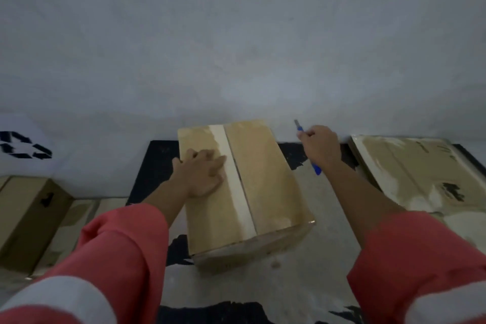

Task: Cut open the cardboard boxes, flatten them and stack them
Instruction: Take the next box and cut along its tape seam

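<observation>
The pink sleeves are reaching forward over the black-and-white mat. Low at nine o'clock, another box is waiting its turn.

Straight ahead at twelve o'clock, the taped box is sitting shut on the mat. Its pale tape strip is running away down the middle.

The left hand is lying flat on the lid with its fingers spread, pressing down at the tape's nine o'clock side. That is my worry. The fingertips are right at the tape's edge, so a blade sliding along it could nick them.

The right hand is curling tight round the blue knife, off the box at its two o'clock, with the blade poking up and away. If the box is slipping during the cut, I think the knife could jump.

Farther off at two o'clock, flat cardboard is lying by the wall.
</observation>
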